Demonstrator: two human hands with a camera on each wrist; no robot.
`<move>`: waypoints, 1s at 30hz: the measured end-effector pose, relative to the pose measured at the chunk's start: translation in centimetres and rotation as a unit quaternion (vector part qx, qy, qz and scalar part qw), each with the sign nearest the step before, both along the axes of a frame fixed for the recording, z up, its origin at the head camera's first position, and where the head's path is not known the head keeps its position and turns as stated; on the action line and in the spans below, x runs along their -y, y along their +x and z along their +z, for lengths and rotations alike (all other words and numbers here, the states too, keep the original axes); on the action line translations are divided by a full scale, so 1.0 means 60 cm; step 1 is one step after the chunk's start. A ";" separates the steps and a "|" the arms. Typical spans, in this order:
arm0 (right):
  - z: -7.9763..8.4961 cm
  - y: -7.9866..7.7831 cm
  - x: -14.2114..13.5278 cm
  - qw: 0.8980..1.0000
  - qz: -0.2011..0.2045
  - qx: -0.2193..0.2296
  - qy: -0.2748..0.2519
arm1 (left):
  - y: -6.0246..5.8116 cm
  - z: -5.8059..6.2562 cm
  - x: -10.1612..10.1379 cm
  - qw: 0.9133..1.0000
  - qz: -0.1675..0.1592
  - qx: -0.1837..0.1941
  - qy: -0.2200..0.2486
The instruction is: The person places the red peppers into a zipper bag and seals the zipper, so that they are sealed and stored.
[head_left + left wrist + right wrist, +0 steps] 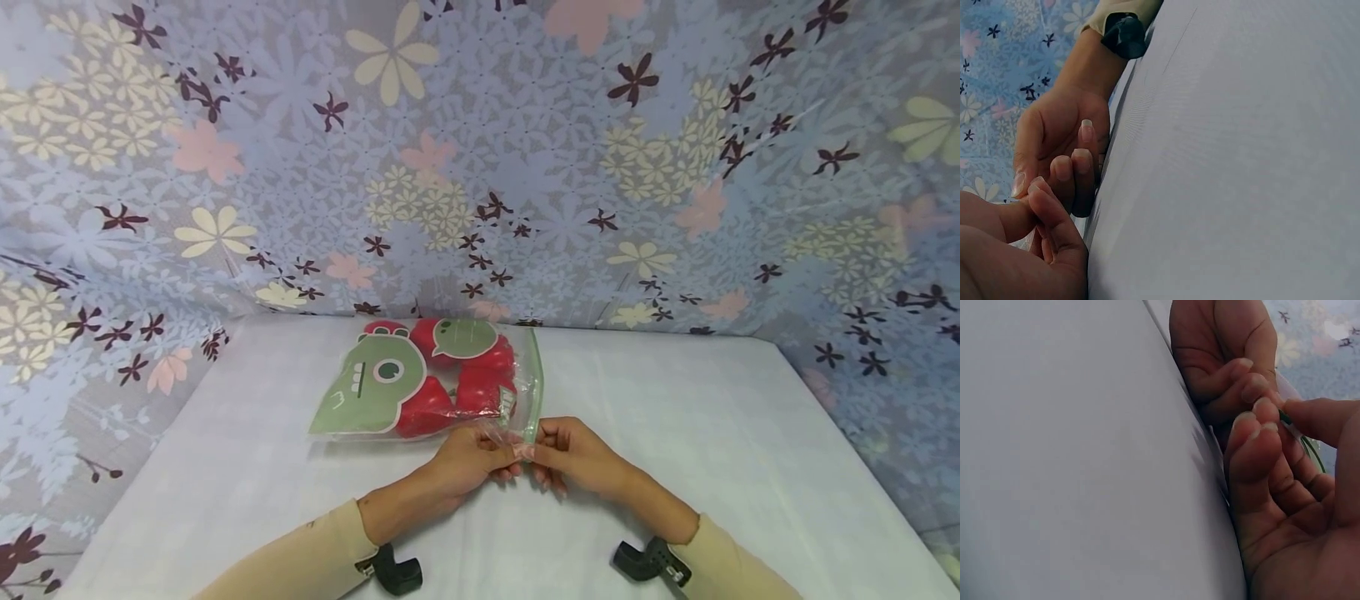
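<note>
A clear zip bag (367,379) with a green one-eyed monster print lies on the table, its green zip strip (537,367) toward the right. Inside are several glossy red things (425,408) that look like bell peppers, partly covered by the print. At the bag's near right corner, my left hand (463,463) pinches the plastic between thumb and fingers. Right beside it, my right hand (585,458) pinches the near end of the zip strip. The right wrist view shows a bit of green strip (1313,450) by the right thumb. Fingers hide the exact grip on the corner.
The bag and hands are over a table with a pale cloth (675,400). Behind it and at the sides hangs a flowered fabric (480,167). Each wrist wears a black camera mount, the left one (397,573) and the right one (645,562).
</note>
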State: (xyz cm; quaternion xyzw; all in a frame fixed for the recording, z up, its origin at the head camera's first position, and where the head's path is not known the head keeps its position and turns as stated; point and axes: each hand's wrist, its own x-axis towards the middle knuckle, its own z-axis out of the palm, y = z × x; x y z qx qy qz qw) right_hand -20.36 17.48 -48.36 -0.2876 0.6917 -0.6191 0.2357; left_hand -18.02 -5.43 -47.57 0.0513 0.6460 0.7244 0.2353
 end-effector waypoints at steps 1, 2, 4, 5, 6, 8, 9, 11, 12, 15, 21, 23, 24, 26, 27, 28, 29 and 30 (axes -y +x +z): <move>-0.001 -0.003 -0.001 1.000 0.001 -0.002 0.000 | 0.000 -0.001 0.000 1.000 0.000 -0.001 -0.001; -0.003 -0.006 -0.002 1.000 0.000 -0.006 -0.001 | 0.000 -0.002 0.000 1.000 0.001 -0.003 0.000; -0.005 -0.014 -0.006 1.000 -0.006 -0.016 -0.005 | 0.002 -0.004 -0.001 1.000 0.002 -0.006 -0.001; -0.006 -0.017 -0.007 1.000 -0.012 -0.020 -0.006 | 0.003 -0.004 -0.002 1.000 0.002 -0.007 -0.001; -0.007 -0.021 -0.009 1.000 -0.018 -0.022 -0.009 | 0.003 -0.004 -0.002 1.000 0.003 -0.007 -0.003; -0.007 -0.027 -0.011 0.999 -0.029 -0.023 -0.012 | 0.005 -0.002 -0.003 1.000 0.003 -0.010 -0.007; -0.007 -0.030 -0.013 0.999 -0.035 -0.022 -0.011 | 0.005 -0.001 -0.004 1.000 0.003 -0.013 -0.009; -0.006 -0.036 -0.014 0.999 -0.045 -0.022 -0.007 | 0.005 0.000 -0.005 1.000 0.004 -0.016 -0.013; -0.006 -0.039 -0.015 0.999 -0.050 -0.022 -0.006 | 0.005 0.000 -0.005 1.000 0.005 -0.016 -0.015; -0.006 -0.050 -0.018 0.998 -0.065 -0.027 -0.001 | 0.005 0.002 -0.007 1.000 0.006 -0.014 -0.018; -0.010 -0.076 -0.024 0.996 -0.076 -0.035 -0.007 | 0.006 0.005 -0.009 1.000 0.007 -0.010 -0.022; -0.011 -0.085 -0.025 0.996 -0.077 -0.036 -0.012 | 0.006 0.005 -0.010 1.000 0.007 -0.010 -0.024; -0.012 -0.089 -0.026 0.996 -0.078 -0.037 -0.013 | 0.006 0.006 -0.010 1.000 0.007 -0.012 -0.025; -0.012 -0.098 -0.026 0.996 -0.080 -0.038 -0.012 | 0.007 0.006 -0.011 0.999 0.007 -0.018 -0.028; -0.012 -0.103 -0.027 0.996 -0.083 -0.039 -0.009 | 0.007 0.006 -0.012 0.999 0.007 -0.020 -0.029; -0.012 -0.107 -0.028 0.995 -0.087 -0.040 -0.006 | 0.007 0.006 -0.013 0.999 0.008 -0.021 -0.030; -0.012 -0.112 -0.029 0.995 -0.092 -0.043 -0.003 | 0.008 0.007 -0.014 0.999 0.008 -0.022 -0.031; -0.012 -0.117 -0.029 0.994 -0.098 -0.044 0.001 | 0.008 0.007 -0.015 0.999 0.009 -0.021 -0.032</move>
